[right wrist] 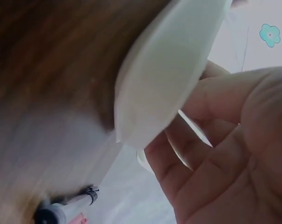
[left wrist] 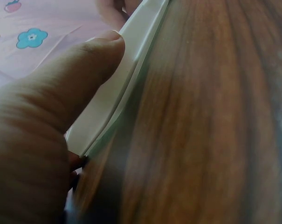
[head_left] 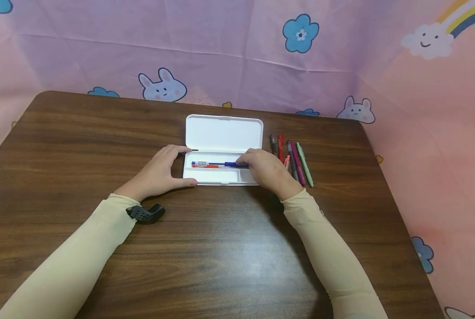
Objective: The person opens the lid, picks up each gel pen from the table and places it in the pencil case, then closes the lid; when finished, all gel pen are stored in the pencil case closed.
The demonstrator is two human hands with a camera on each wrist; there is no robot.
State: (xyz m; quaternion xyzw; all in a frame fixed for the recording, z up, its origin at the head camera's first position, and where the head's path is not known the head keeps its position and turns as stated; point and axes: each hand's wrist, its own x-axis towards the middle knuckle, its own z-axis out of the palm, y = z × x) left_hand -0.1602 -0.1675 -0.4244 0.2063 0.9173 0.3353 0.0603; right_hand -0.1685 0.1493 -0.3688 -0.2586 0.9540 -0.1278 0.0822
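A white pencil case (head_left: 221, 133) lies with its lid folded back on the table. My left hand (head_left: 157, 173) holds the case's left end, thumb on the front wall and fingers at the back corner; the thumb (left wrist: 101, 53) also shows in the left wrist view. Inside the long compartment lie a blue pen (head_left: 231, 164) and an orange-red pen (head_left: 212, 166), side by side. My right hand (head_left: 271, 170) reaches over the case's right end and pinches the blue pen's right end. In the right wrist view, the case wall (right wrist: 164, 70) hides the fingertips and pen.
Right of the case lie several loose pens, among them a red pen (head_left: 280, 146), a purple pen (head_left: 297, 161) and a light green pen (head_left: 305, 165). A patterned cloth (head_left: 237, 53) hangs behind the brown table (head_left: 205, 266). A black band (head_left: 145, 213) is at my left wrist.
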